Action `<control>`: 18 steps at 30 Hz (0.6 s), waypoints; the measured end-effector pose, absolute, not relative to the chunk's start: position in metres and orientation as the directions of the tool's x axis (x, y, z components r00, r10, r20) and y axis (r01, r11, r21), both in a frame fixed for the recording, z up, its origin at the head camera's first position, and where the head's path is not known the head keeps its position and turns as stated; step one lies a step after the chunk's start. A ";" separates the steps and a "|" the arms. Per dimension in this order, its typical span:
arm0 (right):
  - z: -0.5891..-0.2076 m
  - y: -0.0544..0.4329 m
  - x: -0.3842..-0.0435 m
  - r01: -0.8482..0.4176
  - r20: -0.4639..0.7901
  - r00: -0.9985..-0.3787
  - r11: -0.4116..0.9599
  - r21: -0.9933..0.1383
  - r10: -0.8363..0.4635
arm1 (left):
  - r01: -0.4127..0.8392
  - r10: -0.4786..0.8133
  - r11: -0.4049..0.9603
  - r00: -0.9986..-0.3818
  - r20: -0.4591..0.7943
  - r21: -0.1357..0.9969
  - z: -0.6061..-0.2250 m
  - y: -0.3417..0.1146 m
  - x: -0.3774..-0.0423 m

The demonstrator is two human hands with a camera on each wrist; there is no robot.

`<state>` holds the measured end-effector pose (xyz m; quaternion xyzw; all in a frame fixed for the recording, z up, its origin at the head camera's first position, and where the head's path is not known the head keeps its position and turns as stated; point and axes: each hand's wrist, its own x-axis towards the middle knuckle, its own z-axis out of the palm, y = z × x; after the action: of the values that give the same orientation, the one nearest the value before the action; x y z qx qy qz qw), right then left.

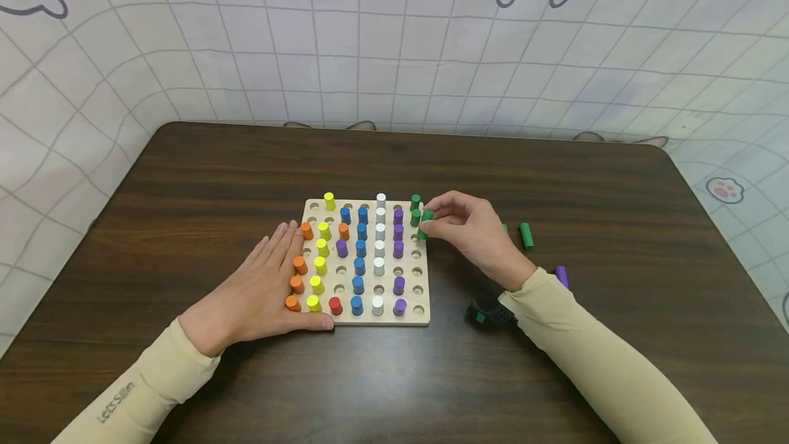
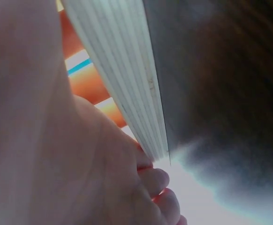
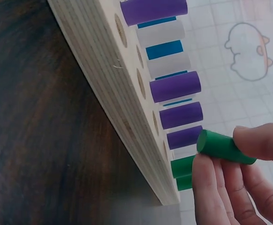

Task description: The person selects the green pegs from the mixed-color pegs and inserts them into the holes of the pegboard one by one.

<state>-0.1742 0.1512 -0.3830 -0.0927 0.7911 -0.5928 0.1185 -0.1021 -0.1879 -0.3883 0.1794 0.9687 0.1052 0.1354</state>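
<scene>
Step in hand, as judged: setting a green peg [image 1: 426, 223] into the right-most column of the pegboard [image 1: 388, 319]. The right hand [image 1: 471, 231] holds this peg pinched between thumb and fingers, tilted and clear of the board in the right wrist view. Two seated green pegs [image 3: 182, 167] stand just beside those fingers. An open hole [image 1: 415, 238] lies just below the fingertips; the next move calls for tipping the peg upright and lining its end up with that hole.

The left hand [image 1: 265, 286] lies flat against the board's left edge, fingers straight and side by side, apparently steadying it. Orange pegs [image 1: 299, 265] stand next to these fingers; the left wrist view is washed out, so firm contact with them cannot be confirmed.

Materials: board pale, with layered, plywood-like edges; pegs short, smooth cylinders with flat ends; surface [image 1: 382, 382] dark, wood-grained, slightly glossy. A loose green peg [image 1: 526, 236] lies beyond the right hand's knuckles, away from the fingertips.
</scene>
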 end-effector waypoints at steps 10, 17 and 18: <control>-0.389 0.153 -0.175 -0.016 -0.077 -0.953 0.304 -0.953 -0.292 | 0.319 0.375 0.913 -0.901 -0.216 0.256 -0.389 -0.189 -0.103; -0.392 0.152 -0.177 -0.006 -0.091 -0.953 0.317 -0.948 -0.290 | 0.317 0.374 0.913 -0.902 -0.215 0.257 -0.390 -0.189 -0.103; -0.392 0.152 -0.177 -0.002 -0.095 -0.952 0.318 -0.948 -0.289 | 0.317 0.374 0.913 -0.902 -0.216 0.257 -0.391 -0.189 -0.103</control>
<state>-0.1773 0.1518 -0.3923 -0.0908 0.8023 -0.5767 0.1247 -0.1029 -0.1889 -0.3906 0.1784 0.9691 0.1083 0.1315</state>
